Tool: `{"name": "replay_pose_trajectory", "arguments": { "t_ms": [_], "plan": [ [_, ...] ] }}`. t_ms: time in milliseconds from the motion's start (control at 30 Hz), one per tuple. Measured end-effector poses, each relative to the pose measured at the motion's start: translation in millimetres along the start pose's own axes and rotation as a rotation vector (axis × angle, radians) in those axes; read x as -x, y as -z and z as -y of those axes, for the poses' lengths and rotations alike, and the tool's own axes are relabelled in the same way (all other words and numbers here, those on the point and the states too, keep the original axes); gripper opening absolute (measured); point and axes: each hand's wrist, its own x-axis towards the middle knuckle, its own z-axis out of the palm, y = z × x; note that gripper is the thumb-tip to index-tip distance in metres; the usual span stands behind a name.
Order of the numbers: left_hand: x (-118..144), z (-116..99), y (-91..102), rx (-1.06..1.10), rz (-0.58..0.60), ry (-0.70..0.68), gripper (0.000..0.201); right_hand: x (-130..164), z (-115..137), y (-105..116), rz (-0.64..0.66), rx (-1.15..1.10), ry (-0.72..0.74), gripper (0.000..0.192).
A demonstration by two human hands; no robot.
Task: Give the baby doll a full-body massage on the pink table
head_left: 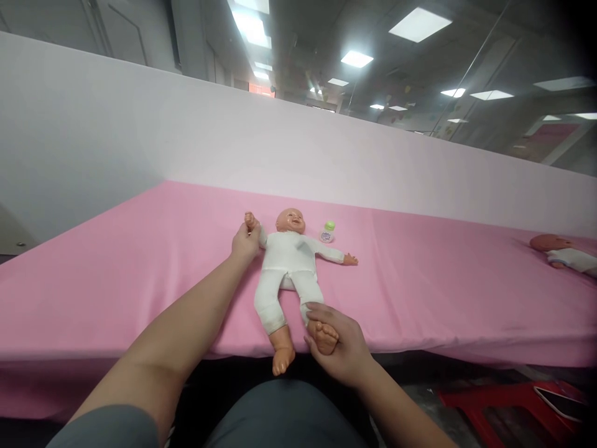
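Head view, doll: a baby doll [288,261] in white clothes lies face up on the pink table [140,274], between the two hands.
Head view, long axis: it runs away from the person, head at the far end, feet toward the near table edge, where both bare feet reach past it.
Head view, left hand: the left hand [245,241] is closed around the doll's raised arm at the wrist, just beside the doll's head.
Head view, right hand: the right hand [338,348] is wrapped around the doll's foot at the near edge, fingers curled over the toes; the other leg lies free just beside it.
Head view, doll's other arm: stretched out flat beyond the right hand.
Head view, bottle: a small bottle with a green cap [328,231] stands beyond the doll's outstretched arm, near the head; its label is too small to read.
Head view, far side: a second doll [562,252] lies well apart from the right hand, at the frame's edge.
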Motion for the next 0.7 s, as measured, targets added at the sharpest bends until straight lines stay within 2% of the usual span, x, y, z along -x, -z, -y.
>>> {"name": "replay_pose_trajectory", "arguments": {
  "t_ms": [67, 133, 200, 267, 400, 500, 700],
  "plan": [
    [8.6, -10.5, -2.9, -0.103, 0.007, -0.109, 0.047, -10.4, 4.5, 3.9, -0.052, 0.006, 0.025, 0.045],
    [16.6, -19.3, -6.6, -0.193, 0.075, -0.288, 0.043, -23.9, 8.0, 6.6, -0.085, 0.010, 0.045, 0.044],
    [22.4, -23.4, -10.6, -0.264, 0.172, -0.440, 0.047, -39.1, 9.2, 7.2, -0.102, 0.016, 0.050, 0.042],
    [25.5, -23.3, -13.7, -0.338, 0.258, -0.510, 0.058, -54.9, 7.3, 5.8, -0.119, 0.027, 0.040, 0.041],
    [26.0, -20.4, -14.5, -0.427, 0.335, -0.531, 0.065, -84.1, -6.7, -2.7, -0.141, 0.030, -0.015, 0.039],
    [25.3, -21.2, -11.4, -0.442, 0.358, -0.521, 0.066, -100.6, -22.9, -13.4, -0.106, 0.021, -0.090, 0.040],
    [23.4, -19.5, -9.0, -0.415, 0.385, -0.453, 0.066, -111.9, -43.1, -34.0, -0.058, 0.028, -0.183, 0.048]
  ]
}}
